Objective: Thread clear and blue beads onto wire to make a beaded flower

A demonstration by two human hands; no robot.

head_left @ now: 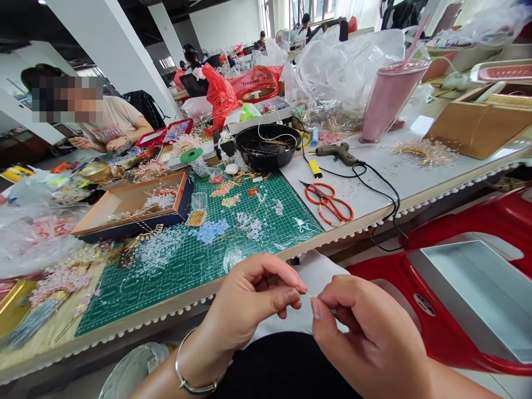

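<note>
Just off the table's front edge, above my lap, my left hand [260, 291] pinches one end of a thin wire [308, 294] between thumb and fingertips. My right hand [363, 318] is closed on the wire's other end, a short span showing between the two. Whatever else lies inside the fingers is too small to make out. Beyond them, the green cutting mat [166, 299] bears blue flower petals [210, 230], pale flower pieces [250, 225] and a small box of gold beads [197, 218].
Red-handled scissors [328, 202] and a glue gun [338, 153] with a trailing cord lie to the right. Farther back stand a black bowl [266, 158] and a pink drink cup [393, 100]. An open box [133, 202] is at left; a co-worker [112, 116] sits beyond.
</note>
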